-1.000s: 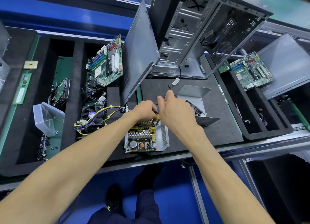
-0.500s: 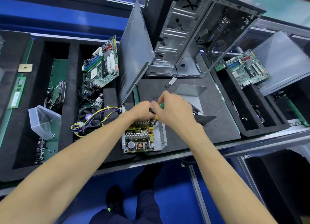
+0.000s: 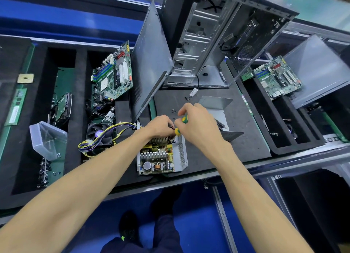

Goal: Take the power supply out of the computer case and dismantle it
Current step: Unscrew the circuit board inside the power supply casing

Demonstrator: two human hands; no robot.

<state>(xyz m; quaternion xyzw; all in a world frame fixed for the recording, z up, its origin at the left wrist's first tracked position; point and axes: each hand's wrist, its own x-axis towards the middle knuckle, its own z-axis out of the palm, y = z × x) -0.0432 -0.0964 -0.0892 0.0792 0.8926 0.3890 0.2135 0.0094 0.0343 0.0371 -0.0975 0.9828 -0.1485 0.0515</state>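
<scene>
The opened power supply [image 3: 161,158] lies on the black mat near the bench's front edge, its circuit board, heat sinks and capacitor exposed in a silver shell. Its yellow and purple cable bundle [image 3: 106,137] trails left. My right hand [image 3: 198,125] grips a yellow and green screwdriver [image 3: 180,125] over the supply's far end. My left hand [image 3: 161,126] sits curled at that same end, fingertips against the tool's tip; what they pinch is hidden. The supply's removed metal cover [image 3: 217,108] lies just behind my right hand. The empty computer case [image 3: 217,34] stands at the back.
A grey side panel [image 3: 151,63] leans left of the case. A motherboard [image 3: 113,72], a fan [image 3: 98,135] and a clear plastic box [image 3: 47,139] sit in foam trays to the left. Another motherboard [image 3: 278,78] lies at the right. Small screws [image 3: 173,111] rest on the mat.
Both hands stay at the far end of the power supply with small shifts; the right hand has turned slightly, showing more of the screwdriver's handle.
</scene>
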